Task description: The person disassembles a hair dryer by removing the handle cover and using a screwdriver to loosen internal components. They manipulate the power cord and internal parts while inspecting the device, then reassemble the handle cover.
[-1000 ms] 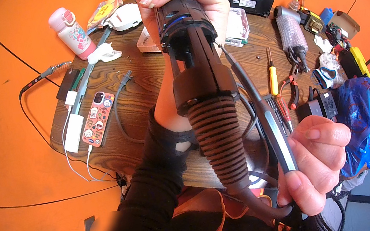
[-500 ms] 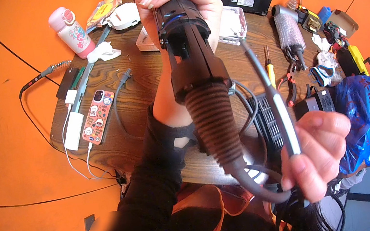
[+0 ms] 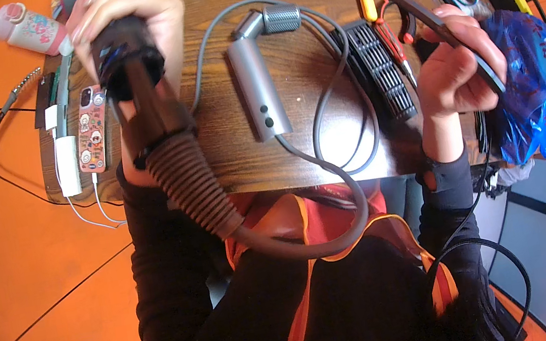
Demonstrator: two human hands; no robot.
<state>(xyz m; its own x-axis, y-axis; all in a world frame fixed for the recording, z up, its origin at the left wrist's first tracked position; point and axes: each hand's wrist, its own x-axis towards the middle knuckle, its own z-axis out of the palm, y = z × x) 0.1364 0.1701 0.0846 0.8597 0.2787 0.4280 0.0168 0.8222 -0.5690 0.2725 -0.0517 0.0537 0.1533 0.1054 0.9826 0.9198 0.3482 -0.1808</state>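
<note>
My left hand, at the upper left, is closed round a black cylindrical housing, which tilts down toward me. Its lower end is a ribbed cable sleeve, and a thick dark cord loops from there over my lap and up to the table. My right hand grips a slim dark screwdriver, its thin shaft pointing up and left, away from the housing. Between my hands lies a silver handle with an angled head and a grey cord. The housing's far end is hidden by my left fingers.
Right of centre sit a black slotted case, a yellow-handled screwdriver and red-handled pliers. A blue plastic bag bulges at the right edge. Along the left are a phone, a white power strip, a soldering iron and a bottle.
The housing in my left hand has moved left and away from the screwdriver. My right hand has shifted up and right, still gripping the screwdriver. The silver handle has come into sight.
</note>
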